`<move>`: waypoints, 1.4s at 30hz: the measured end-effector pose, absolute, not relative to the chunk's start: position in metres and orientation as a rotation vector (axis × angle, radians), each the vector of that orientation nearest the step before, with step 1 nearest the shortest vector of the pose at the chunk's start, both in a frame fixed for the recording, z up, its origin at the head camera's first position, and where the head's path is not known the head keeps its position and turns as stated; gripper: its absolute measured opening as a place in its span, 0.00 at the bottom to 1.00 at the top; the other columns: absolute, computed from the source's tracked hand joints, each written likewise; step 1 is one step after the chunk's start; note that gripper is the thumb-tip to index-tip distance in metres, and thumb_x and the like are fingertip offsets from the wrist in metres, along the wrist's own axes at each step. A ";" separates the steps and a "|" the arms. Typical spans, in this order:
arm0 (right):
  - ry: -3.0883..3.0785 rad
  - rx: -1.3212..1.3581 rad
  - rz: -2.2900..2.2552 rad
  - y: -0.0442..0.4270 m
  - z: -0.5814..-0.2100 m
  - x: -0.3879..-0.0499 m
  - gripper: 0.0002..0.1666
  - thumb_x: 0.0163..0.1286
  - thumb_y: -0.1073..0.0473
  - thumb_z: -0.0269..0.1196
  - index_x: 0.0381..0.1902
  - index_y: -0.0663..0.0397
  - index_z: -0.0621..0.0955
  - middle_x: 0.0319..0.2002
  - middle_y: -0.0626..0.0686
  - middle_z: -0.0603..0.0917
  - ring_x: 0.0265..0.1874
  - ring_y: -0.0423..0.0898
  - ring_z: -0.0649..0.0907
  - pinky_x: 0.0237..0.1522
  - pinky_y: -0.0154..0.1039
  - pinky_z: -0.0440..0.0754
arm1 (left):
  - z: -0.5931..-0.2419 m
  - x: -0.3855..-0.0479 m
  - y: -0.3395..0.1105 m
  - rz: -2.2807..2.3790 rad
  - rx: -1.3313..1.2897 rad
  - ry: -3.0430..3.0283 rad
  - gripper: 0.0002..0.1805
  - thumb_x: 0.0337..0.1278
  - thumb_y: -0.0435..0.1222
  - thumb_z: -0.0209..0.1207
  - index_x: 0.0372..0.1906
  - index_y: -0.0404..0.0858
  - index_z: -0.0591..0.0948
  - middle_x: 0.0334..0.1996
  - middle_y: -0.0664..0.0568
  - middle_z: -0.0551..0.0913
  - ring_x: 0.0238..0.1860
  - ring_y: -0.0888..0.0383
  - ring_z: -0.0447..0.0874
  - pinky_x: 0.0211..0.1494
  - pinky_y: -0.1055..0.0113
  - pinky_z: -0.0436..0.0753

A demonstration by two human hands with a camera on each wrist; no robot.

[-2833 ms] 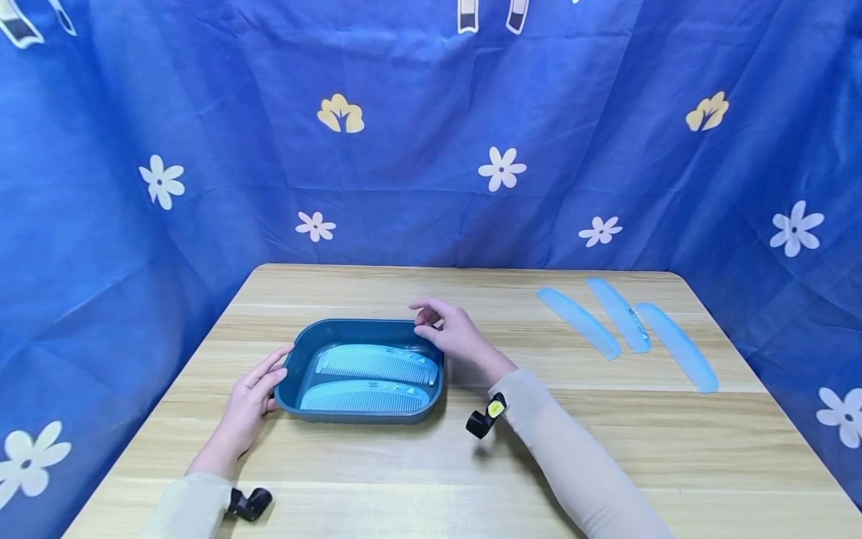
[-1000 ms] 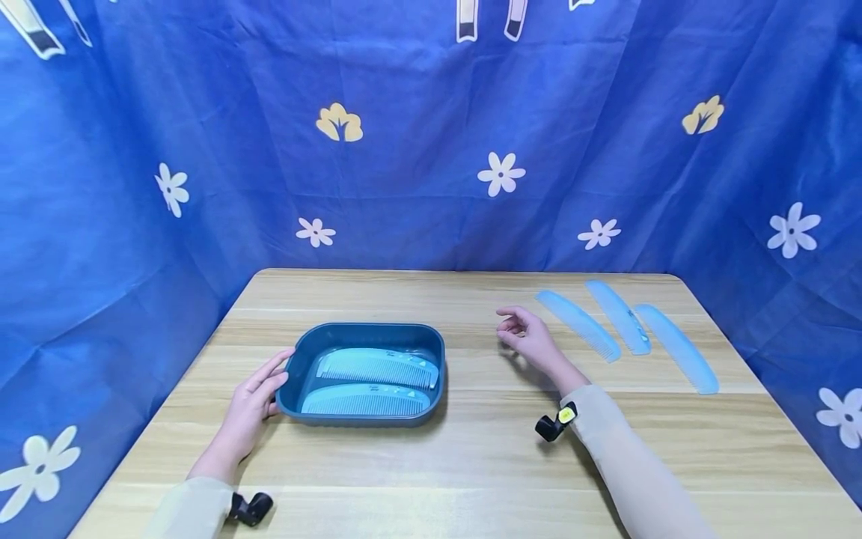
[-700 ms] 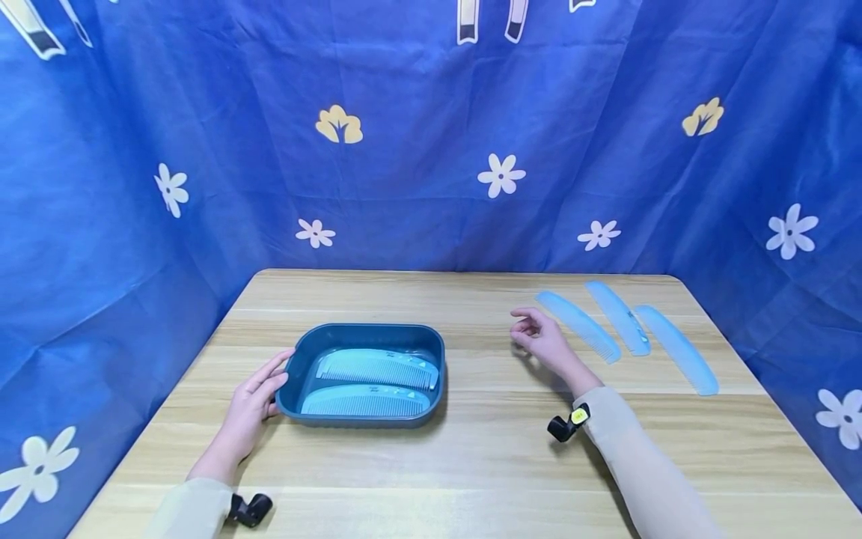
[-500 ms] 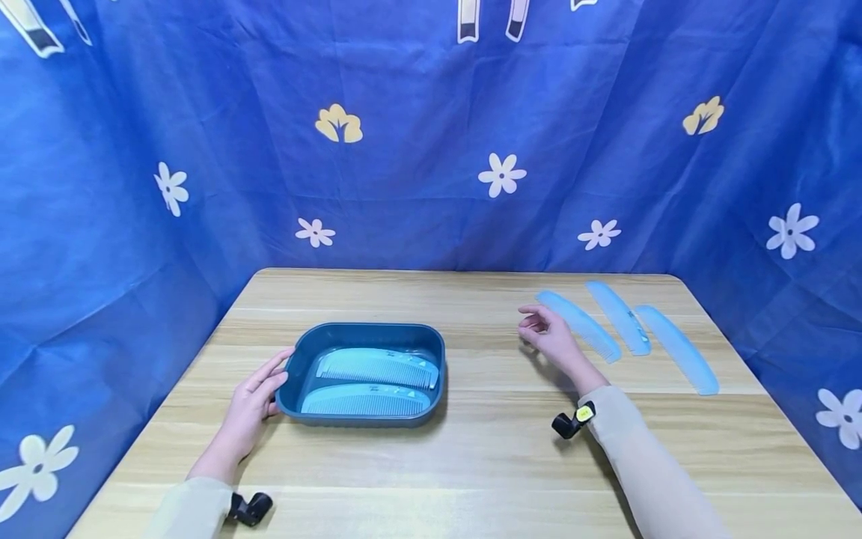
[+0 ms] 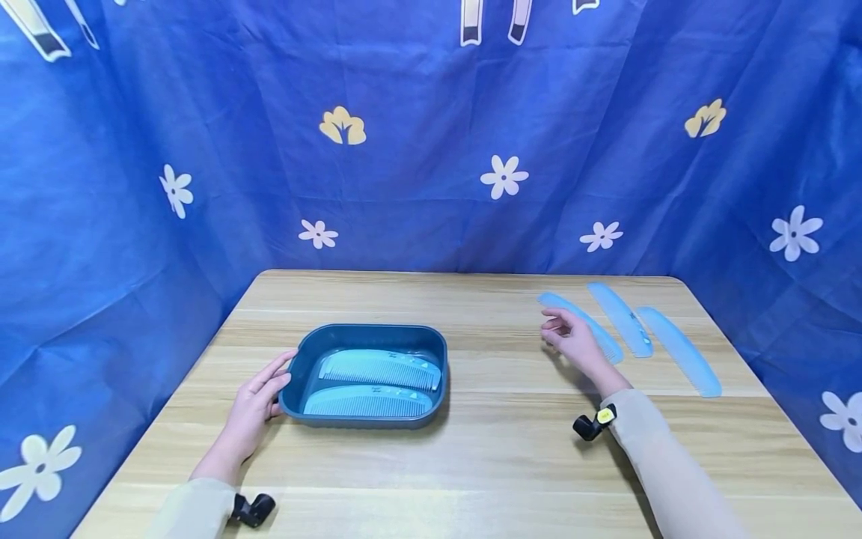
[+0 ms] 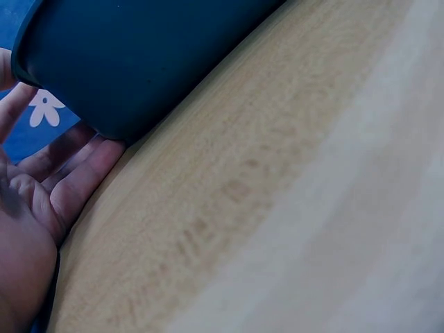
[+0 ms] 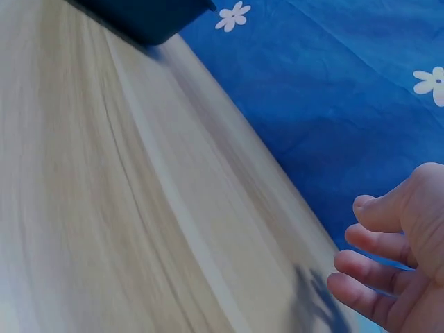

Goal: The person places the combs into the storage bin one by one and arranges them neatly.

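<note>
Left hand (image 5: pixel 248 415), fingers relaxed, touching the left end of a dark blue bin (image 5: pixel 364 423) nearer the tabletop's (image 5: pixel 498 479) left edge; two blue combs (image 5: pixel 377 367) lie within. Right hand (image 5: pixel 572 340) (empty, fingers loosely curled) raised, partly masking the leftmost loose comb (image 5: pixel 604 341); two further combs (image 5: pixel 621 320) lie toward the far right corner.

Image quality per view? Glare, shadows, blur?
Head: bright; teeth of the combs in the box readable, pale glare on the near table. Left wrist: dim, soft; wood grain smeared, box wall dark with little detail. Right wrist: right hand casts a soft-edged shadow on the table; box dark, cut off by the top edge.
</note>
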State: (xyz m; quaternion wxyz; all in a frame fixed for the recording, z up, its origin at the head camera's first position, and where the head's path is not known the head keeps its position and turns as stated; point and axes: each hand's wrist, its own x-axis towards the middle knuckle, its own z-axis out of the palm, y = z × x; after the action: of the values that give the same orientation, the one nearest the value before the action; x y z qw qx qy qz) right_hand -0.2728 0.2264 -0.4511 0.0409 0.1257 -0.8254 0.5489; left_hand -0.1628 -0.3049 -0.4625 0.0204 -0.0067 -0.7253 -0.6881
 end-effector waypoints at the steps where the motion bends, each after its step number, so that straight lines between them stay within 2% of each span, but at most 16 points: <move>1: -2.536 0.377 1.678 0.231 -0.455 -0.275 0.26 0.63 0.69 0.60 0.59 0.67 0.70 0.43 0.67 0.78 0.37 0.56 0.79 0.32 0.47 0.82 | -0.463 -0.163 -0.305 -2.130 -0.021 -2.252 0.26 0.67 0.42 0.51 0.68 0.44 0.65 0.47 0.54 0.76 0.38 0.63 0.81 0.35 0.70 0.81; 3: -2.551 0.377 1.651 0.240 -0.463 -0.278 0.27 0.64 0.67 0.60 0.60 0.65 0.70 0.44 0.66 0.79 0.38 0.56 0.79 0.32 0.43 0.82 | -0.463 -0.163 -0.304 -2.127 -0.021 -2.255 0.26 0.67 0.42 0.51 0.68 0.45 0.65 0.47 0.54 0.75 0.38 0.63 0.81 0.35 0.70 0.81; 9: -2.585 0.323 1.584 0.259 -0.462 -0.280 0.26 0.64 0.68 0.60 0.61 0.65 0.70 0.44 0.66 0.79 0.38 0.55 0.79 0.32 0.42 0.82 | -0.464 -0.161 -0.302 -2.128 -0.013 -2.259 0.26 0.67 0.43 0.51 0.68 0.46 0.65 0.47 0.54 0.74 0.39 0.64 0.80 0.35 0.71 0.80; 15: -2.583 0.277 1.592 0.275 -0.461 -0.289 0.27 0.65 0.69 0.58 0.61 0.68 0.68 0.45 0.69 0.78 0.38 0.58 0.80 0.33 0.43 0.82 | -0.464 -0.160 -0.302 -2.129 -0.011 -2.247 0.26 0.67 0.42 0.51 0.68 0.45 0.65 0.46 0.54 0.75 0.38 0.64 0.80 0.34 0.71 0.80; 20: -2.584 0.213 1.525 0.285 -0.463 -0.296 0.26 0.65 0.68 0.59 0.60 0.70 0.68 0.45 0.69 0.78 0.40 0.57 0.78 0.29 0.37 0.80 | -0.464 -0.160 -0.302 -2.141 -0.030 -2.240 0.26 0.67 0.42 0.51 0.68 0.45 0.65 0.46 0.53 0.74 0.38 0.65 0.80 0.34 0.71 0.80; 23: -2.585 0.151 1.451 0.290 -0.463 -0.299 0.25 0.65 0.67 0.59 0.59 0.69 0.69 0.45 0.68 0.78 0.41 0.57 0.77 0.31 0.34 0.78 | -0.464 -0.160 -0.302 -2.136 -0.032 -2.242 0.26 0.67 0.42 0.50 0.68 0.45 0.65 0.47 0.53 0.74 0.38 0.65 0.80 0.34 0.71 0.80; 26: -2.601 0.087 1.391 0.295 -0.463 -0.303 0.26 0.65 0.65 0.60 0.60 0.67 0.70 0.45 0.66 0.77 0.43 0.58 0.77 0.36 0.37 0.77 | -0.464 -0.160 -0.302 -2.133 -0.030 -2.244 0.26 0.67 0.42 0.50 0.68 0.45 0.65 0.47 0.53 0.74 0.39 0.64 0.80 0.35 0.71 0.80; 32: -2.703 0.040 1.262 0.297 -0.463 -0.310 0.27 0.66 0.65 0.58 0.62 0.66 0.68 0.48 0.67 0.75 0.47 0.61 0.74 0.46 0.52 0.74 | -0.464 -0.160 -0.302 -2.129 -0.029 -2.246 0.26 0.67 0.42 0.50 0.68 0.44 0.64 0.47 0.53 0.75 0.39 0.64 0.80 0.35 0.70 0.81; 42: -2.888 0.033 1.077 0.294 -0.461 -0.314 0.32 0.63 0.62 0.61 0.63 0.66 0.66 0.53 0.70 0.72 0.52 0.65 0.71 0.51 0.57 0.70 | -0.463 -0.159 -0.302 -2.132 -0.020 -2.248 0.26 0.67 0.42 0.50 0.68 0.45 0.64 0.47 0.53 0.74 0.40 0.64 0.80 0.37 0.70 0.81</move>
State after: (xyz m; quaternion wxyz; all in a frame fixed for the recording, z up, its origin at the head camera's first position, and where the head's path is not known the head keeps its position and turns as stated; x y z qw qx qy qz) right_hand -0.3142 0.2939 -0.4612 0.0294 0.0106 -0.9365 0.3493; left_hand -0.1587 -0.3020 -0.4630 0.0217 -0.0065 -0.7254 -0.6879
